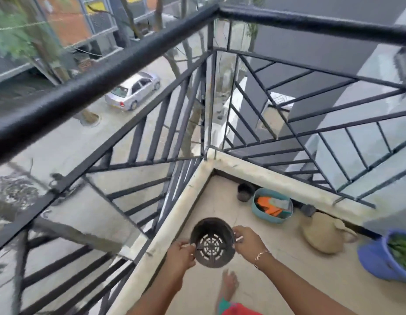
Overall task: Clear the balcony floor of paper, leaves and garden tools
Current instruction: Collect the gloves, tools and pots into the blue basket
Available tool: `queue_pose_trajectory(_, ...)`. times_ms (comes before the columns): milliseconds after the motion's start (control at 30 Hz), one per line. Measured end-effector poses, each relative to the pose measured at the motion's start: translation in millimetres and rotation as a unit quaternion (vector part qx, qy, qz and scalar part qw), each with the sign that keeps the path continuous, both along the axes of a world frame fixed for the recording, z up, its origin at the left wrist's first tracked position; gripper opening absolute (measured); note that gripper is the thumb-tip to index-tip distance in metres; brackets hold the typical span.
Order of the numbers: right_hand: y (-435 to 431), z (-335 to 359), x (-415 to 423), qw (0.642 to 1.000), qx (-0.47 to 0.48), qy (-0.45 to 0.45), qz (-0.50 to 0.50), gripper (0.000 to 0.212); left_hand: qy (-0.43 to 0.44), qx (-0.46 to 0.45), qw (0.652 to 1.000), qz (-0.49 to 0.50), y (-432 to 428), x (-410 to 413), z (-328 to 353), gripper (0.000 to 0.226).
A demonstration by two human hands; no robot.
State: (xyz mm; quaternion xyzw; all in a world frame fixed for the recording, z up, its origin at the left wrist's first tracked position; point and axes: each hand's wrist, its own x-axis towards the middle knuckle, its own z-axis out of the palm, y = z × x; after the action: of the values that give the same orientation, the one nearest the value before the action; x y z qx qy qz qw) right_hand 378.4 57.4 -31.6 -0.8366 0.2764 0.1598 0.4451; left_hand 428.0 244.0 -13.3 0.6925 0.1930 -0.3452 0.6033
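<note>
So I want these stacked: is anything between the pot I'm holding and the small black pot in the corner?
Nothing visible. Only bare concrete floor lies between the black perforated plastic pot held by the left hand and right hand and the small black corner pot; the round teal basin sits right of that line.

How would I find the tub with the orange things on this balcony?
Find the corner of the black railing, then follow the pale kerb rightward. The teal tub sits beside that kerb, just right of a small dark pot. It alone holds orange pieces; the blue bucket farther right holds greens.
</note>
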Motion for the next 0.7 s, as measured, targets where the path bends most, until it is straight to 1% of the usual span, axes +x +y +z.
queue_pose_trajectory(100, -54.9, -2.8, 39.2, 0.999, -0.026, 0.04, 0.022, 0.027, 0.007, 0.008, 1.0, -0.013, -50.8, 36.9, 0.4, 0.008)
queue_pose_trajectory(233, -108.6, -4.4, 97.1, 0.998, -0.027, 0.06, 0.011, 0.021, 0.018, 0.005, 0.999, -0.038, -105.0, 90.7, -2.2, 0.014)
queue_pose_trajectory(300, -127.8, -9.3, 124.7, 0.998, -0.027, 0.065, 0.004, 0.024, 0.025, 0.013, 0.998, -0.052, -124.9, 118.3, -7.0, 0.013)
queue_pose_trajectory(400, -155.4, -20.9, 170.2, 0.996, -0.032, 0.083, 0.022, 0.03, 0.039, 0.018, 0.997, -0.07, -152.1, 165.2, -22.4, 0.013)
queue_pose_trajectory(500, -180.4, -38.4, 212.1, 0.995, -0.033, 0.091, -0.002, 0.028, 0.051, 0.01, 0.993, -0.108, -177.9, 214.0, -35.6, 0.021)
queue_pose_trajectory(600, -206.4, -49.0, 245.7, 0.994, -0.033, 0.1, -0.01, 0.024, 0.069, 0.019, 0.99, -0.124, -206.8, 259.0, -50.3, 0.024)
queue_pose_trajectory(700, -222.8, -61.3, 269.0, 0.991, -0.021, 0.128, -0.042, 0.017, 0.084, 0.03, 0.985, -0.148, -229.0, 293.1, -58.5, 0.024)
